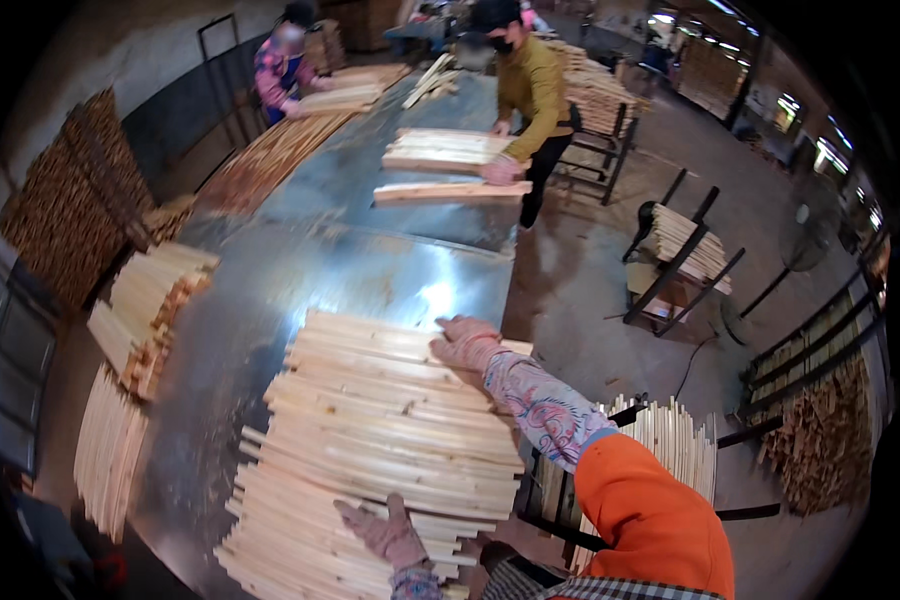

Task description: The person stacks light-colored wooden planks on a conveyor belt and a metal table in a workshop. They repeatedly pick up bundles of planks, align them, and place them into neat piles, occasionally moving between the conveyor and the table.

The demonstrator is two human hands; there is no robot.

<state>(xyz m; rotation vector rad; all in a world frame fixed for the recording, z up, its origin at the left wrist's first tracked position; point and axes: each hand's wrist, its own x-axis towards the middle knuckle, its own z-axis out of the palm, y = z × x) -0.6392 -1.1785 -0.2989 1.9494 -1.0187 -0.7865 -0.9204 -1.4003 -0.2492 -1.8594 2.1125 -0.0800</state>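
Note:
A wide row of pale wooden strips [380, 420] lies side by side on the metal-topped table [210, 350] in front of me, their ends uneven. My left hand [388, 535], in a pinkish glove, rests on the near strips with thumb and fingers apart. Further off, my right hand [465, 343], gloved the same way, reaches over the far edge of the row. Its fingers stretch out across the strips near their right ends. Neither hand is closed around a strip.
Across the table, a person in a mustard jacket [535, 85] handles wooden strips [445, 150]; another person [288, 70] works at the far left. Strip stacks [110, 440] stand along the left side. Metal racks [670, 260] with wood and a fan [805, 230] stand right.

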